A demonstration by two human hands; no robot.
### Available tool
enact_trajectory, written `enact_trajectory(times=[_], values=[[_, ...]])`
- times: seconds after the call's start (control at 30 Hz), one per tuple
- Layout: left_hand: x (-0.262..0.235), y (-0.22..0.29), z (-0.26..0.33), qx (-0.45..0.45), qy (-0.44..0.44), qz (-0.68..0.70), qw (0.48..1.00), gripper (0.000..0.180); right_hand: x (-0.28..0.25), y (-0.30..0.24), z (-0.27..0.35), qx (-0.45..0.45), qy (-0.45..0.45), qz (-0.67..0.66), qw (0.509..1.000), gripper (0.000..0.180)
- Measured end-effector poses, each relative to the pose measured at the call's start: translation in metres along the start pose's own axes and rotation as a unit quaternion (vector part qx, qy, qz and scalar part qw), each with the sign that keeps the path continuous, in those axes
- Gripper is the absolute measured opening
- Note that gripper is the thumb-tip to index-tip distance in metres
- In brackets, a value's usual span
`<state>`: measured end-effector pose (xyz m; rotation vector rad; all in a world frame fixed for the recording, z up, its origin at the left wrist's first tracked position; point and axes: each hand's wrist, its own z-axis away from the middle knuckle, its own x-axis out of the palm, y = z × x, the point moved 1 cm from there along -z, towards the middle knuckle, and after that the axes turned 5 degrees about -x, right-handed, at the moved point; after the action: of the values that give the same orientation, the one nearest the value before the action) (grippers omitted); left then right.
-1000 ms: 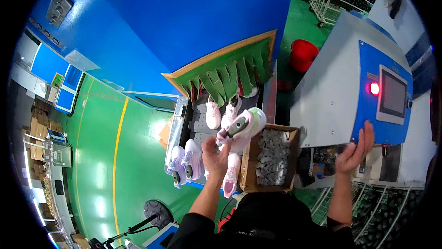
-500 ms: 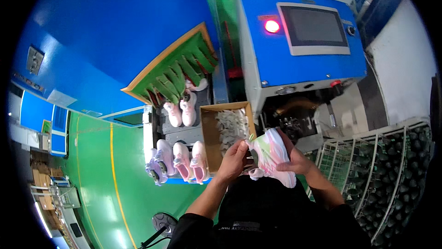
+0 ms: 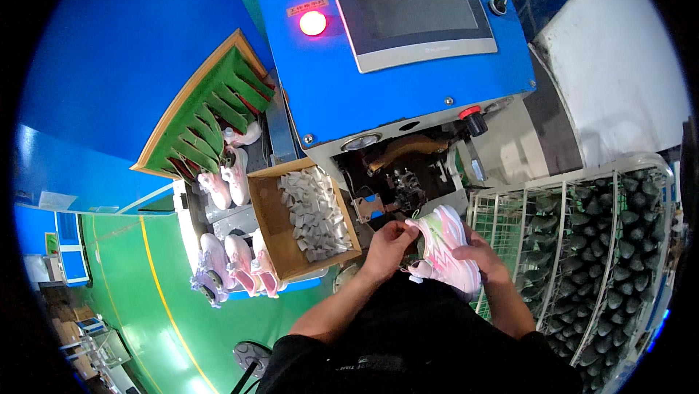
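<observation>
A pink and white sneaker with green accents [image 3: 443, 247] sits between both my hands in front of my body. My left hand [image 3: 388, 245] pinches its near side at the toe or tongue area. My right hand [image 3: 482, 255] cups the shoe from the right and underneath. Just beyond the shoe is the dark working opening [image 3: 397, 175] of a blue machine [image 3: 408, 66] with a grey screen and a lit red lamp [image 3: 313, 23].
A cardboard box [image 3: 273, 226] of grey-white pieces stands to the left. Several pink shoes [image 3: 237, 263] lie on a conveyor left of the box, more [image 3: 229, 175] further up by a green slotted rack [image 3: 211, 113]. A white wire cart [image 3: 604, 248] of dark shoe lasts is on the right.
My view has swung right and closer to the machine. The shoe, first held up in my left hand alone, is now held low in both hands before the machine's opening.
</observation>
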<state>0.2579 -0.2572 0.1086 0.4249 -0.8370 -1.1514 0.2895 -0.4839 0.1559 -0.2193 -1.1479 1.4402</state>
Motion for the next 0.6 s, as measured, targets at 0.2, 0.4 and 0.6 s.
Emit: enact_trajectory(times=[0.2,0.4,0.6], values=[[0.006,-0.018,0.019,0.151,0.001,0.039,0.988,0.021,0.022,-0.015,-0.032,-0.093,0.141,-0.056,0.984,0.08],[-0.002,-0.013,-0.001,0.138,-0.049,-0.184,0.972,0.022,0.029,-0.037,-0.077,-0.216,0.212,0.34,0.89,0.093],[-0.03,-0.093,-0.081,0.106,-0.123,0.005,0.987,0.023,0.087,-0.027,-0.116,-0.036,0.19,0.78,0.595,0.105]])
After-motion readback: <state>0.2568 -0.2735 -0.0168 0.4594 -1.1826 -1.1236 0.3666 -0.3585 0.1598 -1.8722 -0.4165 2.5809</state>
